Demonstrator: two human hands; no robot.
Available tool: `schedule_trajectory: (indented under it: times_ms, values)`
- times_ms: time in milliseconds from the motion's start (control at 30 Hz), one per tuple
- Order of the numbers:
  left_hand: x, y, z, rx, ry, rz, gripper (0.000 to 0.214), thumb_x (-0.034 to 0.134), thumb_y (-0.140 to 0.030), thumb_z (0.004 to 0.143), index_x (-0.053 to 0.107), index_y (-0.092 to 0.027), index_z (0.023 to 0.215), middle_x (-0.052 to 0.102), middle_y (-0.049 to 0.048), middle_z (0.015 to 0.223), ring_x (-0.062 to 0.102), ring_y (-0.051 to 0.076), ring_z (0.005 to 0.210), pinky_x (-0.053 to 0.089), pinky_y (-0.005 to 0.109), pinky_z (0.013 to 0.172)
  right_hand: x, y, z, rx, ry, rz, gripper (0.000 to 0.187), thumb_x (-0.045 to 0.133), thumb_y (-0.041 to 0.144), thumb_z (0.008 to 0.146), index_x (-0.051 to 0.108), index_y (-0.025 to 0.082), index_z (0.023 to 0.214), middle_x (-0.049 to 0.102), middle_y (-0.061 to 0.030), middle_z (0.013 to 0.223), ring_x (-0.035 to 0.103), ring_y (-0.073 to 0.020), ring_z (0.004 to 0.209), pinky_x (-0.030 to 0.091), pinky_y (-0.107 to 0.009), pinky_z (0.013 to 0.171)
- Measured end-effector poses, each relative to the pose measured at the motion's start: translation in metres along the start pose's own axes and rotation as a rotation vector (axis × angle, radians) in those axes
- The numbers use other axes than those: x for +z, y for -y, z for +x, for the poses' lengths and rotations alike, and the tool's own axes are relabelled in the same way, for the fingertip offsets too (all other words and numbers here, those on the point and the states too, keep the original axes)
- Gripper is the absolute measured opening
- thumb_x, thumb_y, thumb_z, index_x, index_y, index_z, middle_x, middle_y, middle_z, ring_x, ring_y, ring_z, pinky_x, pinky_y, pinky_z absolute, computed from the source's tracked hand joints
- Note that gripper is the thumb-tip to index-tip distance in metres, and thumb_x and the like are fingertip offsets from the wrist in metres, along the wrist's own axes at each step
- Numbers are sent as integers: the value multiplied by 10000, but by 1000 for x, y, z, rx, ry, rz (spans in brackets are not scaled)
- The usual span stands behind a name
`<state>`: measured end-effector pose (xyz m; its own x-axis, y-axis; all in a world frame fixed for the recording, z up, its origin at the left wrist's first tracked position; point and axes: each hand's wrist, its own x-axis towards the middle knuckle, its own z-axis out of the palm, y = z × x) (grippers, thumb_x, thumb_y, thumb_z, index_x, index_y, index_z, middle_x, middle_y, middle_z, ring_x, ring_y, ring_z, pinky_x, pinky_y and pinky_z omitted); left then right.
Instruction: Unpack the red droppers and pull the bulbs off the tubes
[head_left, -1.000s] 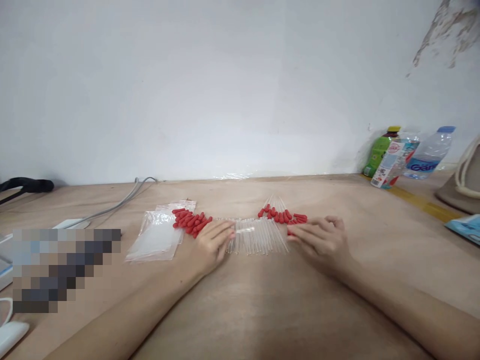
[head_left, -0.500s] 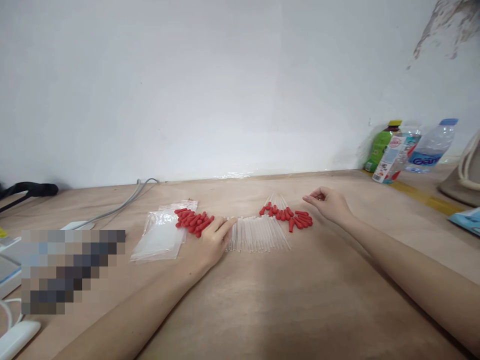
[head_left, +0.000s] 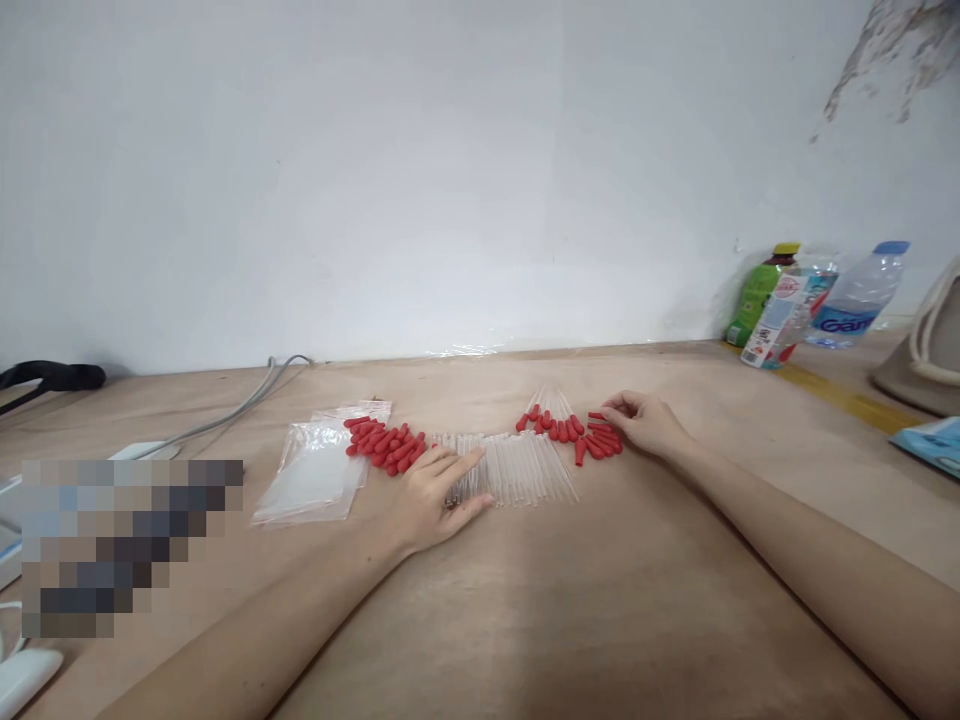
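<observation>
My left hand (head_left: 429,500) lies at the left end of a row of thin clear glass tubes (head_left: 517,468), thumb and fingers apart, with nothing visible in it. Just behind it is a heap of red rubber dropper bulbs (head_left: 384,446). At the right, my right hand (head_left: 643,424) pinches one red dropper bulb (head_left: 595,415), its narrow end pointing left. Below those fingertips, several loose red bulbs (head_left: 600,440) fan out on the table. Beside them lie droppers with red bulbs fitted (head_left: 561,428), their clear tips pointing toward the wall.
Clear zip bags (head_left: 315,470) lie left of the heap. A grey cable (head_left: 244,410) runs along the left. Bottles, one green (head_left: 756,300) and one clear with a blue cap (head_left: 862,300), stand by the wall at right, near a bag (head_left: 919,345) and a blue packet (head_left: 930,450).
My right hand has come down and slightly left, and a red bulb now shows at its fingertips. The thumb and fingers of my left hand have spread apart over the tubes.
</observation>
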<state>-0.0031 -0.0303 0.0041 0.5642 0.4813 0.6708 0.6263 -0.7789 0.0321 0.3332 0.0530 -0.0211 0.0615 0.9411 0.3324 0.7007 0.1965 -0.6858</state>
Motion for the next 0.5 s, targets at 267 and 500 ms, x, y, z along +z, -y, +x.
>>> schedule_trajectory:
  times_ms: [267,500]
  values:
    - [-4,1,-1,-61,147,-18,504,600,-413,754,516,-194,1200,595,108,1146,502,269,1120,428,464,911,-1,3,-2,19,30,-61,363,417,440,782,670,179,791,677,-31,718,584,-164,636,412,-259,572]
    - [-1,3,-2,-58,193,-40,494,600,-420,753,525,-194,1186,570,109,1187,463,276,1172,392,505,954,2,27,5,55,8,-185,301,441,439,765,659,231,754,674,-9,750,584,-165,708,392,-266,616]
